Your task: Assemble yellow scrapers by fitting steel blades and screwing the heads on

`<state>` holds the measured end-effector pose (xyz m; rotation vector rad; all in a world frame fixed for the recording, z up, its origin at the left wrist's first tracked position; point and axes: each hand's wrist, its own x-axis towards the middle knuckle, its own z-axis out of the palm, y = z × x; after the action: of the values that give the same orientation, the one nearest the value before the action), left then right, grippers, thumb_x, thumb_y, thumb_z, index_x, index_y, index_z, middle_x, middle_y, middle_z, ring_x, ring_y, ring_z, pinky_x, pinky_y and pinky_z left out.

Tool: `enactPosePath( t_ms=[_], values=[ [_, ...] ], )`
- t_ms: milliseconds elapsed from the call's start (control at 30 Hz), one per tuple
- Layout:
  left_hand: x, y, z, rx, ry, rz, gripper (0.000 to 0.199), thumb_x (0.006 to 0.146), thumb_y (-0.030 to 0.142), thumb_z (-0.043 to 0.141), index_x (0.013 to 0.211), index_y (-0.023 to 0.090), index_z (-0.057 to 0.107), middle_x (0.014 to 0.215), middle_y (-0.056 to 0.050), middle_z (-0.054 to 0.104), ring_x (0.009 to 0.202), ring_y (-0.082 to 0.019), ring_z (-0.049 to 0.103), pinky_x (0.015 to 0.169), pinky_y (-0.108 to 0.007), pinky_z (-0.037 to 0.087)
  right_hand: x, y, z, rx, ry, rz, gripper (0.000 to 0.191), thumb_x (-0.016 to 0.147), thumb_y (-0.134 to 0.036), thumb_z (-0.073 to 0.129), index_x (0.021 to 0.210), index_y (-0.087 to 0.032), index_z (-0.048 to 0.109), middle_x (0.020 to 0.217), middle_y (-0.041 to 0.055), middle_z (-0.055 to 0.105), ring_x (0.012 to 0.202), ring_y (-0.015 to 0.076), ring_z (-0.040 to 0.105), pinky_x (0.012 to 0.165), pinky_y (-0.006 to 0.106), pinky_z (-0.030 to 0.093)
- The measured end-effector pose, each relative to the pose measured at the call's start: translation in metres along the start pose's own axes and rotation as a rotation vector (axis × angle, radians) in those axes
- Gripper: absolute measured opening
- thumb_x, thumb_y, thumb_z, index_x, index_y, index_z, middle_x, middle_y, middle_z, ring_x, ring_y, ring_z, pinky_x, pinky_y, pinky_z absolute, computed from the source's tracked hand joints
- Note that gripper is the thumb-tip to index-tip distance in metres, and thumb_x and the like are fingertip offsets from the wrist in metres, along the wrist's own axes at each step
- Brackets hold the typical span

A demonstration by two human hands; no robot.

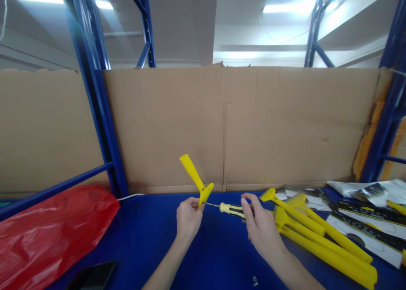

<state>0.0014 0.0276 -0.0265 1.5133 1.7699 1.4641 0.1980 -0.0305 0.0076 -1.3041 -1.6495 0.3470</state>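
Note:
My left hand (189,220) is closed on the wide end of a yellow plastic handle (194,172), which looks like a scraper handle. Its round grip points up and to the left. From the right, a screwdriver (231,209) with a pale yellow and black handle lies nearly level, its metal tip against the yellow head beside my left fingertips. My right hand (260,223) has its fingers around the rear of the screwdriver. The exact contact between tip and head is too small to make out. Small metal screws (255,280) lie near the front edge of the blue surface.
More yellow handles (330,243) are piled at the right, beside black-and-white packaging cards (364,235). A red plastic bag (57,235) and a dark phone (91,276) lie at left. Behind the blue table (149,235) stands a cardboard wall (171,125) between blue posts (101,112).

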Motion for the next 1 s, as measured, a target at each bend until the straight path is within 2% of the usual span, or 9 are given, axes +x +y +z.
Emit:
enactPosePath(
  t_ms=[133,233,333,467,633,800,833,933,1000],
  values=[
    [-0.0012,0.0016,0.0002,0.027,-0.004,0.005,0.005,0.066,0.017,0.062,0.068,0.018,0.066,0.069,-0.005,0.072,0.066,-0.020,0.067,0.062,-0.027,0.049,0.0010,0.0022,-0.0016,0.060,0.058,-0.038,0.039,0.084,-0.035,0.045,0.119,-0.020,0.043,0.105,0.0106,0.058,0.079,0.0202,0.064,0.063,0.032,0.052],
    [-0.0007,0.0008,0.0003,0.036,-0.007,0.000,0.006,0.066,0.018,0.062,0.069,0.018,0.067,0.069,-0.005,0.072,0.065,-0.021,0.067,0.059,-0.027,0.048,0.0009,0.0046,-0.0013,0.049,-0.006,-0.049,0.029,0.086,-0.033,0.040,0.112,-0.020,0.046,0.084,0.0042,0.062,0.064,0.0180,0.062,0.056,0.029,0.049],
    [0.0001,-0.0002,-0.0002,0.041,0.003,0.004,0.006,0.066,0.016,0.062,0.069,0.019,0.066,0.071,-0.004,0.072,0.066,-0.020,0.068,0.061,-0.026,0.049,0.0009,0.0053,-0.0013,-0.066,-0.021,-0.015,0.031,0.090,-0.037,0.033,0.109,-0.019,0.050,0.071,0.0025,0.062,0.065,0.0208,0.063,0.059,0.032,0.048],
    [0.0017,-0.0014,-0.0022,0.049,0.026,-0.006,0.005,0.067,0.017,0.062,0.069,0.018,0.066,0.070,-0.005,0.072,0.066,-0.020,0.067,0.061,-0.026,0.049,0.0000,0.0033,-0.0012,0.014,-0.042,-0.107,0.042,0.083,-0.026,0.043,0.124,-0.020,0.038,0.103,0.0078,0.060,0.066,0.0156,0.061,0.061,0.030,0.051],
    [0.0018,-0.0010,-0.0033,0.044,0.021,0.008,0.004,0.066,0.018,0.061,0.067,0.019,0.065,0.068,-0.004,0.071,0.064,-0.020,0.067,0.059,-0.026,0.048,-0.0021,0.0007,0.0005,-0.079,-0.111,-0.047,0.031,0.091,-0.035,0.033,0.111,-0.019,0.050,0.065,0.0014,0.062,0.062,0.0210,0.062,0.056,0.030,0.046],
    [0.0014,-0.0004,-0.0035,0.045,0.025,0.015,0.003,0.066,0.018,0.060,0.066,0.020,0.063,0.065,-0.003,0.069,0.063,-0.019,0.066,0.058,-0.025,0.047,-0.0041,0.0026,0.0020,-0.011,-0.051,-0.131,0.045,0.083,-0.027,0.045,0.126,-0.021,0.035,0.103,0.0077,0.060,0.069,0.0165,0.062,0.062,0.030,0.050],
    [0.0011,-0.0002,-0.0032,0.043,0.023,0.015,0.003,0.065,0.019,0.060,0.066,0.020,0.063,0.064,-0.003,0.069,0.062,-0.019,0.066,0.057,-0.025,0.047,-0.0039,0.0026,0.0019,0.006,-0.059,-0.141,0.043,0.082,-0.025,0.045,0.124,-0.021,0.036,0.101,0.0067,0.060,0.066,0.0155,0.061,0.060,0.029,0.049],
    [-0.0005,0.0006,-0.0018,0.040,0.005,0.027,0.004,0.066,0.018,0.059,0.066,0.020,0.063,0.064,-0.001,0.069,0.061,-0.018,0.065,0.056,-0.024,0.046,-0.0026,0.0016,0.0003,-0.033,-0.098,-0.064,0.028,0.089,-0.032,0.035,0.113,-0.020,0.044,0.069,0.0003,0.060,0.057,0.0180,0.059,0.054,0.029,0.046],
    [-0.0016,0.0010,-0.0009,0.053,-0.001,0.045,0.005,0.065,0.017,0.059,0.066,0.021,0.063,0.064,-0.001,0.069,0.061,-0.018,0.065,0.056,-0.024,0.045,-0.0020,0.0007,-0.0010,-0.074,-0.071,-0.021,0.032,0.092,-0.037,0.030,0.114,-0.019,0.045,0.065,0.0005,0.060,0.060,0.0203,0.061,0.055,0.031,0.046]
  ],
)
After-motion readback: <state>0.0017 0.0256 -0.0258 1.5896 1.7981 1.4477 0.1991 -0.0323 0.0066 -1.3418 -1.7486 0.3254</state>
